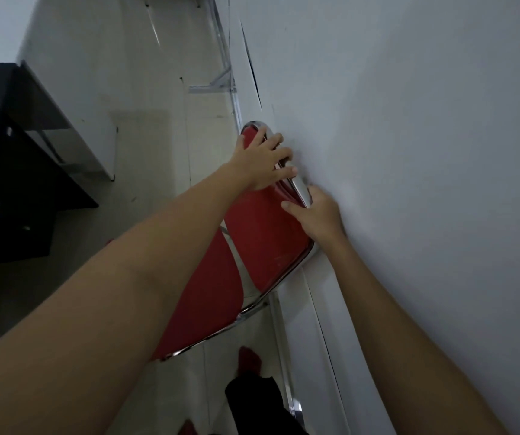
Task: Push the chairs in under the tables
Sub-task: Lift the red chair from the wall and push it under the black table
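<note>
A red chair with a chrome frame stands against the edge of a white table, which fills the right side of the view. Its backrest top touches the table edge. My left hand lies on the upper part of the backrest, fingers curled over the chrome rim. My right hand holds the same rim lower down, thumb on the red front and fingers hidden behind the backrest. The red seat shows below my left forearm.
A black cabinet stands at the left on the pale tiled floor. Chrome table legs show under the table's far part. My foot in a red sock and a dark trouser leg are at the bottom.
</note>
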